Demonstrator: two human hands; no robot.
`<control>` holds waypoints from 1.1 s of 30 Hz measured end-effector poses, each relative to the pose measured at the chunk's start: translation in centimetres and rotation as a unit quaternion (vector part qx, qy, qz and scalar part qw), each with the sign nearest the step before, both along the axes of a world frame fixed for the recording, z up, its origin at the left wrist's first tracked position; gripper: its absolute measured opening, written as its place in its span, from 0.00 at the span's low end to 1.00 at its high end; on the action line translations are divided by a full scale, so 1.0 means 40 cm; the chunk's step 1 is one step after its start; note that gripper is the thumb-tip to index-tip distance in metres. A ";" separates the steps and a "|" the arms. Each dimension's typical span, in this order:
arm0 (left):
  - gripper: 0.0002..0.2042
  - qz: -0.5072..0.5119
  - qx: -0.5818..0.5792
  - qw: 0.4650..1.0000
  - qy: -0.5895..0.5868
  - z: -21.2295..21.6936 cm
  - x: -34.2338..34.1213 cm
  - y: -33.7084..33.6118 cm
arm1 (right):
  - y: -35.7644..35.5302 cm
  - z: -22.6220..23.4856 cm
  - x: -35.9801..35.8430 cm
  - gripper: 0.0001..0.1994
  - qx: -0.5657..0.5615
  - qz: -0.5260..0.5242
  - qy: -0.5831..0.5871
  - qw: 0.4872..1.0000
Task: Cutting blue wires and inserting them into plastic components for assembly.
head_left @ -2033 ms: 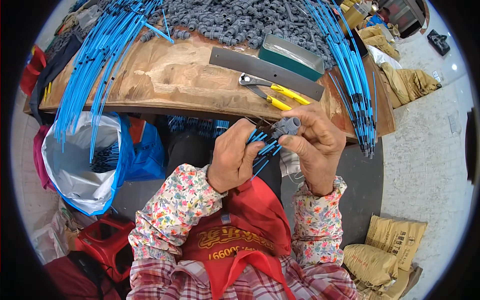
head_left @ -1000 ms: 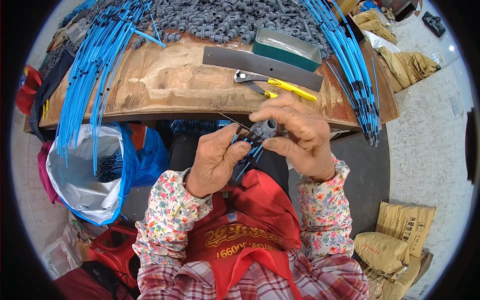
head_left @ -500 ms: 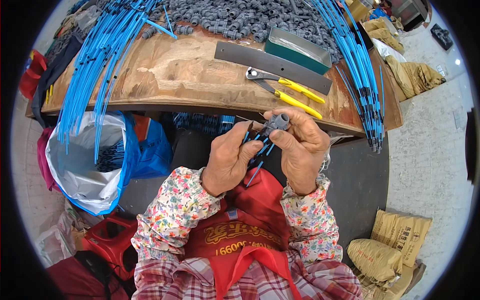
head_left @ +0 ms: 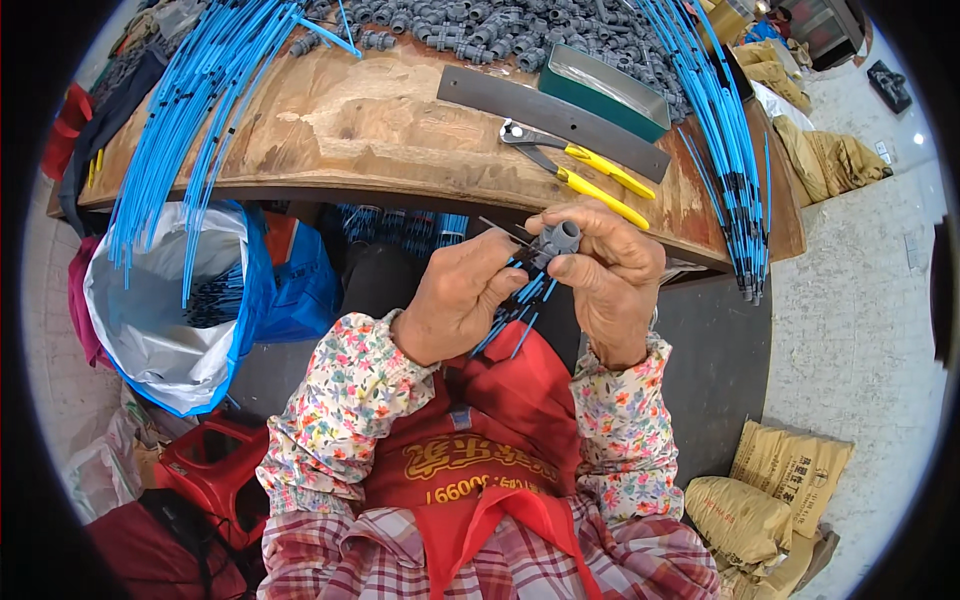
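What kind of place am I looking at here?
Probably a small assembly workshop. A worn wooden workbench carries bundles of thin blue plastic tubes, a heap of small grey plastic fittings and yellow-handled pliers, with tan sacks on the concrete floor.

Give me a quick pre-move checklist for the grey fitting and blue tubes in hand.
1. Right hand grips grey fitting: ok.
2. Left hand holds blue tubes at the fitting: ok.
3. Tube seated in fitting: cannot tell, fingers cover the joint.
4. Yellow-handled pliers lie on the wooden bench just beyond the hands: ok.
5. Spare grey fittings heaped at the bench's far edge: ok.
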State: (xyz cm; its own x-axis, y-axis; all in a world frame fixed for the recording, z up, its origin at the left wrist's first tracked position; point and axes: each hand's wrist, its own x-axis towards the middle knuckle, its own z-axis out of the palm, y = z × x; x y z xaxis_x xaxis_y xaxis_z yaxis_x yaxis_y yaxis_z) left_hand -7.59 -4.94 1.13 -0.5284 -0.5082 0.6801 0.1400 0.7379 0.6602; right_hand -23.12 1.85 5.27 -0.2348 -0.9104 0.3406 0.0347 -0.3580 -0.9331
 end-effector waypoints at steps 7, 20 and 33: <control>0.07 -0.160 0.119 0.980 0.010 0.014 0.006 -0.010 | -0.012 0.001 -0.027 0.14 -0.092 0.063 0.115 0.987; 0.07 0.019 0.115 0.993 -0.002 0.026 0.000 0.046 | 0.020 0.007 0.007 0.17 -0.006 -0.019 0.068 0.998; 0.09 -0.060 0.087 0.994 0.013 0.036 0.000 0.031 | 0.007 0.022 -0.016 0.15 -0.083 0.037 0.102 0.991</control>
State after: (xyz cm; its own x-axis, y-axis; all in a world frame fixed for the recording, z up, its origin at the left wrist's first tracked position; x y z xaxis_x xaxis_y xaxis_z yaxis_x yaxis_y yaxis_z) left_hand -7.59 -3.71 2.57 -0.5751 -0.5549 0.6011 0.2383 0.5892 0.7720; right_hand -23.75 2.15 6.15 -0.0812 -0.8497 0.5209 -0.1165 -0.5110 -0.8516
